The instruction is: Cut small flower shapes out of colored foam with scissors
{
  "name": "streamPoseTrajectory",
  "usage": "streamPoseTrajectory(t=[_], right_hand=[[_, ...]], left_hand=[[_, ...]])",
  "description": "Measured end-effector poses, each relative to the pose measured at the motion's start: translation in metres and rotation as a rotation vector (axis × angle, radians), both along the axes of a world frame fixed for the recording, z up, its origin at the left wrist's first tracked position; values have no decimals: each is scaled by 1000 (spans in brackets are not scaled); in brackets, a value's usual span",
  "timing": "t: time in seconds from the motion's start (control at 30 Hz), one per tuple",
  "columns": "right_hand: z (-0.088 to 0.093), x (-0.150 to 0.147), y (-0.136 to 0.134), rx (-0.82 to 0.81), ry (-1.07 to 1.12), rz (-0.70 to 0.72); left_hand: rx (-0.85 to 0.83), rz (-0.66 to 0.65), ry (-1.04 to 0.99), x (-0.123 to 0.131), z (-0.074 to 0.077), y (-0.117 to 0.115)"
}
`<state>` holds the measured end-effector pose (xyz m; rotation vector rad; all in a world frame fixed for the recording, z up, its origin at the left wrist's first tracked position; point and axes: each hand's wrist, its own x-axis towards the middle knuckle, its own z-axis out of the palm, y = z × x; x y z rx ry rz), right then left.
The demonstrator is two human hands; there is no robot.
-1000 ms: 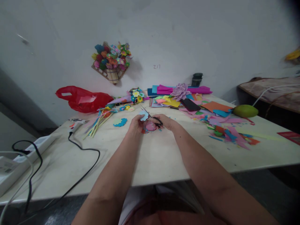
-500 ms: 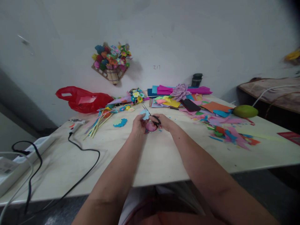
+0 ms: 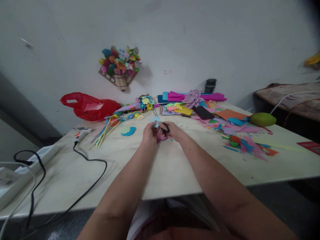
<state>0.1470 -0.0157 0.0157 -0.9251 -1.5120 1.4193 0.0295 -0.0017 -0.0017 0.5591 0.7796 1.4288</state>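
Near the middle of the table, my left hand (image 3: 150,132) is closed on a light blue paper piece (image 3: 155,120). Black-handled scissors (image 3: 166,127) sit in my right hand (image 3: 173,131), with the fingers wrapped round the loops. Their slim blades point away from me, up against the blue piece. Under both hands lies a round pink thing (image 3: 161,134), partly hidden by the fingers. Small blue snippets are scattered around it. To the left of my hands rest scalloped blue and pale green cutouts (image 3: 128,131).
A glue gun (image 3: 83,134) with a black cord, pale yellow sticks (image 3: 106,133) and a red plastic bag (image 3: 90,106) are on the left. At the right lie paper scraps (image 3: 250,146), a phone (image 3: 203,112) and a green oval object (image 3: 263,119). Paper flowers (image 3: 146,101) stand at the back.
The scissors have turned slightly, their blades now pointing more straight away from me and looking closer together. Both hands have drawn a little nearer each other round the blue piece.
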Motion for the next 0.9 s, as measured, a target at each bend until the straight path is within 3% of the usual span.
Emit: streamPoseTrajectory(t=[0.1,0.4,0.9], right_hand=[[0,-4,-2,5,13,-18],[2,-13,-8,-30,12,-95],[6,-12,-9,-30,-64,-126]], left_hand=[[-26,122,-4,2,-1,-1],[-72,122,-55,6,2,-1],[50,196,-36,-4,-2,3]])
